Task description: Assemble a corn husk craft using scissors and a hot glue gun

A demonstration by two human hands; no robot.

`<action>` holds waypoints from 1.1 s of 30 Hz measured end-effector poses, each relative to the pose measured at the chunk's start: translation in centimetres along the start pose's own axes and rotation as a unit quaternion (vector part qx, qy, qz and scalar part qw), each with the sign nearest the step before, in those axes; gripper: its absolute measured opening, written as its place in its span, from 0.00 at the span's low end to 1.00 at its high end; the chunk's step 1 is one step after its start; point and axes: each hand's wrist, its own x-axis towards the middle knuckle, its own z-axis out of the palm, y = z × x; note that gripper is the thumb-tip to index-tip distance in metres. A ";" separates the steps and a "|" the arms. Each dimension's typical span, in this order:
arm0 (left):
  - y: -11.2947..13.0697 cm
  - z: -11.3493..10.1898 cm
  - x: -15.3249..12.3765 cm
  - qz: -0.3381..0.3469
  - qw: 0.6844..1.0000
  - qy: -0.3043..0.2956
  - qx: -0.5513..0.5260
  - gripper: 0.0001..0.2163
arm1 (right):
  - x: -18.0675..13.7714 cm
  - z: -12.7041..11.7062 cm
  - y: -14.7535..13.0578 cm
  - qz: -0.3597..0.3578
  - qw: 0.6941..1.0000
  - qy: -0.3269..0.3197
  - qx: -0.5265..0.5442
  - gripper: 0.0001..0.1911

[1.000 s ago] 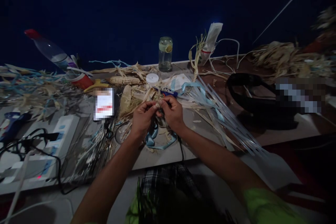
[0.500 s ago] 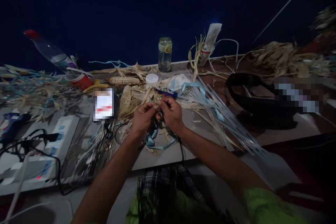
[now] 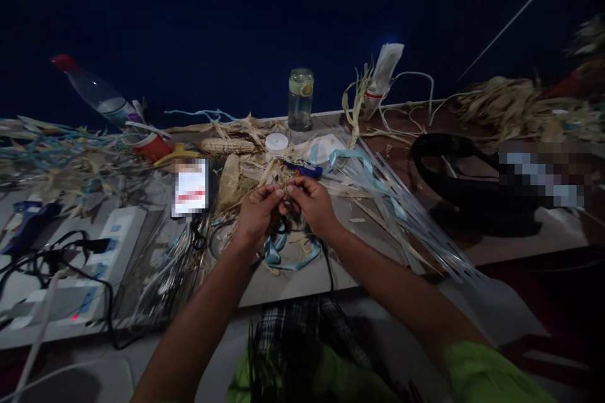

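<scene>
- Husk scrap, a small pale bit of dried corn husk, is pinched between the fingertips of both hands, just above the table and toward its near edge.
- Left hand: its grip is clamped on the husk scrap, thumb and forefinger pressed together at the scrap's left end.
- Right hand: its grip is closed on the same scrap from the other side, fingers curled, and the two hands meet at the fingertips.
- Light blue ribbon lies looped on the table directly under the hands.
- A blue-handled tool lies just behind the right hand among loose husks.
- The phone lies near the left hand, on its left. Further left is a white power strip with black cables.
- Behind the hands are a white lid and a corn cob. A glass jar stands upright at the far edge.
- Clear plastic strips fan out to the right of the right hand.
</scene>
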 end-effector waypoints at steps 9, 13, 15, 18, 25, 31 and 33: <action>-0.4 -0.4 0.2 0.018 0.999 0.017 0.038 0.08 | -0.1 0.2 -0.1 0.011 1.000 0.007 -0.022 0.09; -0.4 -0.3 0.1 0.017 0.997 0.032 0.072 0.09 | -0.2 0.3 0.0 0.001 1.000 -0.008 -0.024 0.10; -0.3 -0.2 0.0 0.012 0.997 0.034 0.067 0.10 | -0.3 0.3 0.1 -0.008 0.999 -0.006 -0.048 0.10; -0.2 -0.1 0.1 0.005 0.999 0.031 0.044 0.10 | -0.3 0.3 0.2 -0.017 0.996 0.012 -0.083 0.13; 0.5 -0.3 0.1 -0.035 0.999 -0.005 0.003 0.10 | 0.1 -0.3 -0.4 0.057 0.996 -0.060 0.013 0.18; 0.3 -0.5 0.3 -0.027 1.000 -0.010 0.013 0.10 | 0.5 -1.6 -1.5 0.057 0.990 -0.089 0.091 0.15; 0.1 -0.6 0.4 -0.022 0.999 -0.007 0.037 0.10 | 0.7 -1.7 -1.4 0.056 0.991 -0.094 0.080 0.15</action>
